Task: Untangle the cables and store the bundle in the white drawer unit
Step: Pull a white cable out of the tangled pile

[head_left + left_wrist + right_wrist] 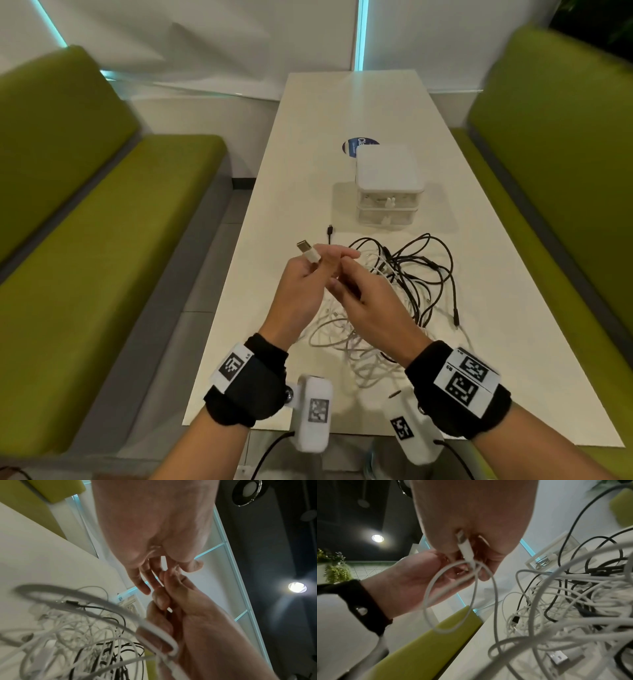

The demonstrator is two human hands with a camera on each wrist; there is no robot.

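Early stage: the left hand (301,284) pinches a white USB cable (308,254) near its plug, the right hand (363,294) curls its fingers round a loop of it. The tangle (404,274) lies on the surface (308,171) before the closed white drawer unit (388,185).

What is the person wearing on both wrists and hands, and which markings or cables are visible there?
Both hands are bare, with no gloves or sleeves. The left wrist carries a black band with a white square-code tag; the right wrist has a black band with two such tags. Under each wrist hangs a white camera housing bearing its own code tag, the other housing likewise, each trailing a black cable.
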